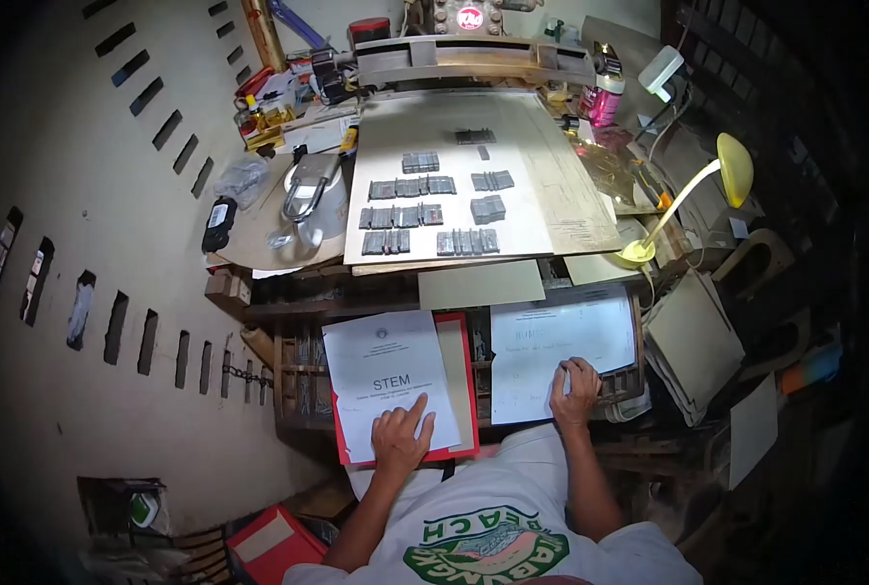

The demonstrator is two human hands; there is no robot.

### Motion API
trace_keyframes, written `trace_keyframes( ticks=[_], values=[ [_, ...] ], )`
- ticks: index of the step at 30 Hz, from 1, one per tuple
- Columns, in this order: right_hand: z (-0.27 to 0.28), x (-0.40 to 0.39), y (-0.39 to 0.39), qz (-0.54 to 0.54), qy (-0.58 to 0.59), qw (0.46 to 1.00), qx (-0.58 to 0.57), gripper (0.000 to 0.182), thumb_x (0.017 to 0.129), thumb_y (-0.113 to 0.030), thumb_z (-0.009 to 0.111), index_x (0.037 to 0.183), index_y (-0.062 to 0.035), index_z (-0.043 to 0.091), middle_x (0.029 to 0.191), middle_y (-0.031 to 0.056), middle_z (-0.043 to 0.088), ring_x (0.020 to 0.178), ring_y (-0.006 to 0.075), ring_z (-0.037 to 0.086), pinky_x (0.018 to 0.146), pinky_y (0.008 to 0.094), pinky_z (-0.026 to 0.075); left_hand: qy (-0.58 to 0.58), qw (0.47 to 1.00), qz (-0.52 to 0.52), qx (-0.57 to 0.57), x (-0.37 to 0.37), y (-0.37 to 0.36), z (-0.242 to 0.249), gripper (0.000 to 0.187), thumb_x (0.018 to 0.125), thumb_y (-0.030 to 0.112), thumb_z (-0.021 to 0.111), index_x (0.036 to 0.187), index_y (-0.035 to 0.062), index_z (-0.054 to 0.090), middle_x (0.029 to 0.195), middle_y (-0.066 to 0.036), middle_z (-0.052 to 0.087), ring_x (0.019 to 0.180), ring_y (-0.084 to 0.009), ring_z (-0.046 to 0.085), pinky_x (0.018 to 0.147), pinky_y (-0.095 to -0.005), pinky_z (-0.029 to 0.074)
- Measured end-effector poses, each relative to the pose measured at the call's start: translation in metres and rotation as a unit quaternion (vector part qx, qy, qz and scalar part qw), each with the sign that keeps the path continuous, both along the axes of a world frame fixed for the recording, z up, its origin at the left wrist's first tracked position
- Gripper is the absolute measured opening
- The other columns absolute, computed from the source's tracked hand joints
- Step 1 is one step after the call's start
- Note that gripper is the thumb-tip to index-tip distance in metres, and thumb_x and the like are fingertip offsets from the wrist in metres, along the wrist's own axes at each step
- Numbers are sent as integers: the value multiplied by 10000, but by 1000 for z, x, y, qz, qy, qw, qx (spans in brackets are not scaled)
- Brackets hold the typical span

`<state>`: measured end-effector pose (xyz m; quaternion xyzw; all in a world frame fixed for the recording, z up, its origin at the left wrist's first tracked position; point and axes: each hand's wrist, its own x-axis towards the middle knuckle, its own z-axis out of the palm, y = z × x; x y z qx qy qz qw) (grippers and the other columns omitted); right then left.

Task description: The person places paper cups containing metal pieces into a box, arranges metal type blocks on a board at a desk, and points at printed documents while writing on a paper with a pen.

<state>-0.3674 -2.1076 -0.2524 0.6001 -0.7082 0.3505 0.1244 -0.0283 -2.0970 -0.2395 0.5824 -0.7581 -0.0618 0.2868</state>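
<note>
My left hand (402,436) lies on a white printed sheet (386,341) headed "STEM". Its index finger stretches out just below that heading, and nothing is in the hand. Under the sheet, a red folder (469,390) shows along the right and bottom edges. My right hand (576,392) rests with curled fingers on a second white sheet (524,336) bearing handwriting and faint print. Whether those fingers hold anything is hidden. Both papers lie across an open drawer (639,375) with small compartments.
A pale board (527,219) carries rows of dark rectangular blocks (400,215). Beside it stand a yellow lamp (733,171), a padlock-shaped metal item (309,185) and a pink bottle (606,100). A metal machine bar (478,60) spans the back. Stacked papers (693,331) lie right.
</note>
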Motion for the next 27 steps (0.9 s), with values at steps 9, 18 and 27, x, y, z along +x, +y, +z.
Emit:
trace_keyframes(
  ticks=[9,18,27],
  values=[
    [7,-7,-5,-10,-10,1000,17,216,854,-44,729,1070,-55,723,1171,97,673,1018,294,624,952,397,450,-8,999,14,-28,-11,-5,-13,382,899,207,774,1274,133,764,713,-22,449,648,-186,439,640,-348,373],
    [-5,-14,-15,-32,18,999,19,187,876,-62,726,1062,-60,743,1154,87,689,1044,297,642,962,409,478,-51,999,-1,20,-15,-15,-8,437,919,220,720,1352,159,723,749,-43,500,684,-237,515,677,-378,427],
    [-43,-12,-12,-13,12,999,31,190,930,-99,710,1114,-80,753,1194,79,707,1082,275,647,985,395,463,-48,998,-2,40,-12,-12,-31,460,943,206,714,1399,160,687,791,-26,438,699,-197,433,679,-350,373]
  ],
)
